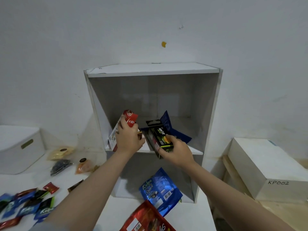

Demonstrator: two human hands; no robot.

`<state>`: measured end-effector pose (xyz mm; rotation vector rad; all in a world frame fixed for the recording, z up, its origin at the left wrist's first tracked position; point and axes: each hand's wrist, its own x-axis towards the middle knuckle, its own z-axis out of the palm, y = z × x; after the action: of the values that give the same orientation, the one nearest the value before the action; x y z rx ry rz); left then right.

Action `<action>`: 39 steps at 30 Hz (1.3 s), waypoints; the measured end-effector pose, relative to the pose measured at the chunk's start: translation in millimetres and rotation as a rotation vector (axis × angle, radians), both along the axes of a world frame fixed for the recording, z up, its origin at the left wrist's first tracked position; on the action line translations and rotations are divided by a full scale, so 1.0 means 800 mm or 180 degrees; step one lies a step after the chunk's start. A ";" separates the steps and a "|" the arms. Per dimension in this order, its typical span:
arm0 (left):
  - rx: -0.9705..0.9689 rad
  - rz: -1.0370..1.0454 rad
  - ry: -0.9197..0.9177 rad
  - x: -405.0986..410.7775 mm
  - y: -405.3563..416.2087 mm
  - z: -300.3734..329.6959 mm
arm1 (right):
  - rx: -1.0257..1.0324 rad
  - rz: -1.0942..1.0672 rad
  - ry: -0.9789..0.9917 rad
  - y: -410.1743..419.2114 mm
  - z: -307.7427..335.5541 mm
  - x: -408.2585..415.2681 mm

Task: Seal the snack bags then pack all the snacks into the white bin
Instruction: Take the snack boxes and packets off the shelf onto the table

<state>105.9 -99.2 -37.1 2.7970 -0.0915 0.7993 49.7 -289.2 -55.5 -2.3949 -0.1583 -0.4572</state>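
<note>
- While both arms reach up into the middle of the frame, the left hand is clamped around a red snack packet and a white box at the left edge of the shelf's upper compartment.
- The right hand grips a black-and-green Nextar box, tilted over the front lip of that same level of the white shelf unit.
- Just behind that box, a dark blue pouch leans on the shelf board.
- Below, a blue Kalpa bag lies half in the lower compartment, touching a big red bag at the bottom edge of the frame.
- The white bin sits at the far left, well apart from both hands.
- Near it lie three clear pouches: yellow, dark, orange.
- Lower left, a heap of small wrapped snacks is spread over the white table.
- At right, a white box marked KP002.
</note>
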 end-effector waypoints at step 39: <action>-0.1737 0.0280 -0.0219 -0.148 0.000 0.028 | 0.2320 0.0456 -0.0322 0.015 0.025 -0.068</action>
<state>-12.9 -99.3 -14.7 2.2711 0.2093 0.7962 -4.6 -277.2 -35.5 -1.6376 -0.1709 -0.4690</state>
